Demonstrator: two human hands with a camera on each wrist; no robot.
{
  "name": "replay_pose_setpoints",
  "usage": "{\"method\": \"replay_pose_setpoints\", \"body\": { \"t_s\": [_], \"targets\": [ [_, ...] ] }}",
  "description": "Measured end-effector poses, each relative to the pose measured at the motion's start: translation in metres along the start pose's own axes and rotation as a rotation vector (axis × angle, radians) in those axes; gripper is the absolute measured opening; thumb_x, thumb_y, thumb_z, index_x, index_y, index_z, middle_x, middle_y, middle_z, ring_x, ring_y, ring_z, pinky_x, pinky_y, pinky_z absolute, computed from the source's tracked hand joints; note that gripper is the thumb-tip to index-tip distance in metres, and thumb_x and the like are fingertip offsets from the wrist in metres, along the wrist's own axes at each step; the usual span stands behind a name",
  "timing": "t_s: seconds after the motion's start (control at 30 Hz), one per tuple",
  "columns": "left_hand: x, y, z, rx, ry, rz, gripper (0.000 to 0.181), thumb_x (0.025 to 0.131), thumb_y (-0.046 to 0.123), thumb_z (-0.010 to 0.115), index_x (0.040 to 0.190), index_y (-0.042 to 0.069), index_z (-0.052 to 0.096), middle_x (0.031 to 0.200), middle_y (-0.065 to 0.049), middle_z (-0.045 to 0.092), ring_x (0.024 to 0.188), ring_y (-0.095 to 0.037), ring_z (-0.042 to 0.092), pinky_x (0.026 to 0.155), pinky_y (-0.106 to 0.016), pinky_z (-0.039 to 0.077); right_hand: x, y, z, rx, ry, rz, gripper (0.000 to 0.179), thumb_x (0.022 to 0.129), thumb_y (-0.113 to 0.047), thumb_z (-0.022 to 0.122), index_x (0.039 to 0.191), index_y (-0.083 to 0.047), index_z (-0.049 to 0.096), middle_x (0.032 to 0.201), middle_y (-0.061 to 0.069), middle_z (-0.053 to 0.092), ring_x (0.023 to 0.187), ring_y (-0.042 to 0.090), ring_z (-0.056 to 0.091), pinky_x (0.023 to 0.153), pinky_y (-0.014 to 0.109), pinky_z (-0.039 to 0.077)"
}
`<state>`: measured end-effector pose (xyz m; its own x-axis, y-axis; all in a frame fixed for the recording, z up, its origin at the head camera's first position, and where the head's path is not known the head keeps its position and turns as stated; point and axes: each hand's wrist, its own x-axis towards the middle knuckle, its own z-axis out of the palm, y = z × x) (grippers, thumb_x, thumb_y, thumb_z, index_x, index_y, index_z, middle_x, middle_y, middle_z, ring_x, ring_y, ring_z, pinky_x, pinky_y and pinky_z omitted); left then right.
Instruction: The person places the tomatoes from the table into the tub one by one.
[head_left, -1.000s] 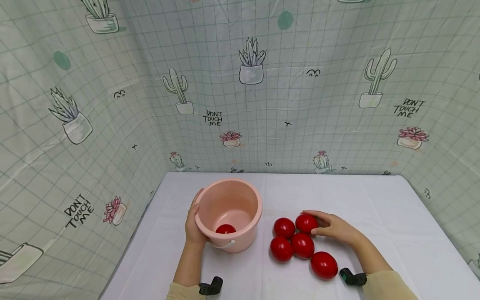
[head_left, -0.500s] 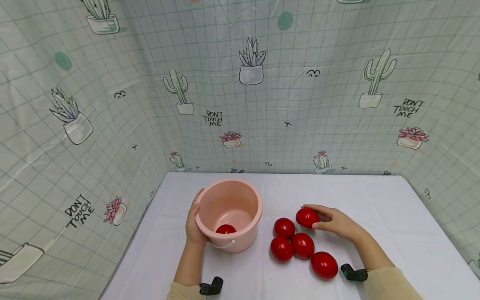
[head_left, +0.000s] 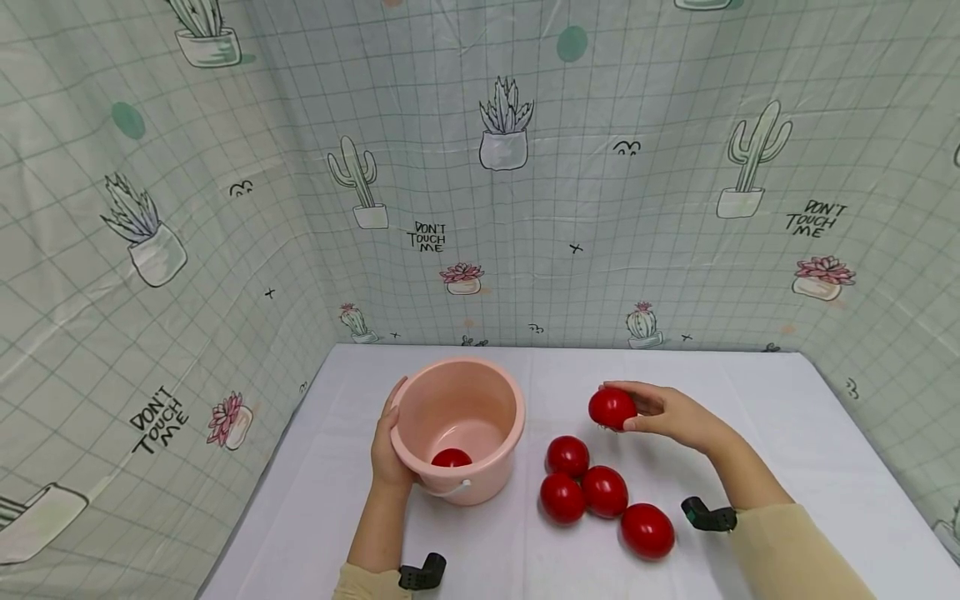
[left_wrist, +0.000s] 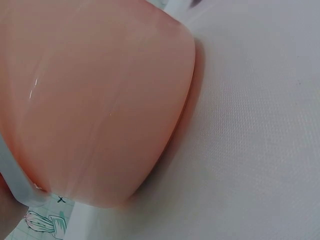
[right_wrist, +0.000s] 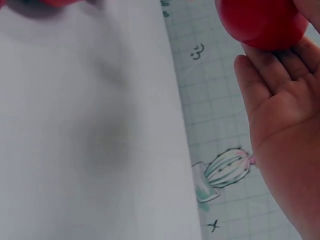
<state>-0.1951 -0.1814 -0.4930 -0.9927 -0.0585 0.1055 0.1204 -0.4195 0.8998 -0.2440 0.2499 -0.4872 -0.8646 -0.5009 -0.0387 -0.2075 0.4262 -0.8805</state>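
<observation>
A pink bucket point(head_left: 495, 477) with a white handle point(head_left: 452, 490) stands on the table, one red tomato point(head_left: 452, 457) visible inside it. My left hand point(head_left: 392, 450) grips the bucket by its left side; in the left wrist view the bucket's wall point(left_wrist: 105, 100) fills much of the picture and hides most of that hand. Between thumb and fingers, my right hand point(head_left: 667, 412) holds another tomato point(head_left: 611, 408) above the table. Several more tomatoes point(head_left: 605, 492) lie below it, right of the bucket. The right wrist view shows the held tomato point(right_wrist: 262, 22) against my fingers.
A white cloth covers the table point(head_left: 720, 379). Behind and to the sides hangs a grid-patterned curtain point(head_left: 570, 192) printed with cacti. One tomato point(head_left: 647, 531) sits nearest the front, close to my right wrist's black camera mount point(head_left: 708, 515).
My right hand has lifted one tomato out of the group, raising it off the table and away from the others. The left hand and bucket have stayed in place.
</observation>
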Motion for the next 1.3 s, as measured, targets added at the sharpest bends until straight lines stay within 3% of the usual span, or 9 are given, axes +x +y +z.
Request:
{"method": "replay_pose_setpoints", "body": {
  "t_s": [0.2,0.53,0.77,1.3],
  "targets": [
    [0.000,0.000,-0.002,0.013,-0.002,0.007,0.055,0.099,0.029,0.023,0.152,0.026,0.034,0.157,0.001,0.038,0.143,-0.018,0.035,0.120,-0.050,0.023,0.010,-0.019,-0.011,-0.005,-0.024,-0.022,0.056,0.093,-0.029,0.067,0.145,-0.028,0.049,0.139,0.008,0.059,0.117,0.001,0.059,0.094,0.027,0.051],
    [0.001,-0.001,-0.004,0.007,0.006,0.001,0.053,0.099,0.030,0.026,0.152,0.027,0.036,0.156,0.004,0.040,0.143,-0.017,0.036,0.121,-0.047,0.024,0.031,-0.048,-0.020,0.035,-0.055,-0.053,0.057,0.092,-0.026,0.068,0.146,-0.025,0.048,0.138,0.009,0.059,0.115,0.017,0.064,0.093,0.034,0.053],
    [0.002,-0.002,-0.003,0.009,0.012,0.012,0.053,0.099,0.030,0.026,0.151,0.027,0.037,0.156,0.004,0.040,0.144,-0.017,0.035,0.121,-0.047,0.024,0.047,-0.068,-0.019,0.048,-0.081,-0.074,0.057,0.091,-0.026,0.069,0.145,-0.029,0.049,0.138,0.006,0.060,0.116,0.021,0.063,0.094,0.037,0.053],
    [0.003,-0.002,-0.001,0.016,0.029,-0.006,0.052,0.099,0.032,0.030,0.150,0.031,0.038,0.154,0.007,0.042,0.144,-0.018,0.035,0.121,-0.051,0.024,0.094,-0.112,-0.009,0.077,-0.331,-0.133,0.060,0.086,-0.023,0.073,0.142,-0.021,0.053,0.140,0.009,0.057,0.122,0.031,0.056,0.092,0.042,0.055]
  ]
}}
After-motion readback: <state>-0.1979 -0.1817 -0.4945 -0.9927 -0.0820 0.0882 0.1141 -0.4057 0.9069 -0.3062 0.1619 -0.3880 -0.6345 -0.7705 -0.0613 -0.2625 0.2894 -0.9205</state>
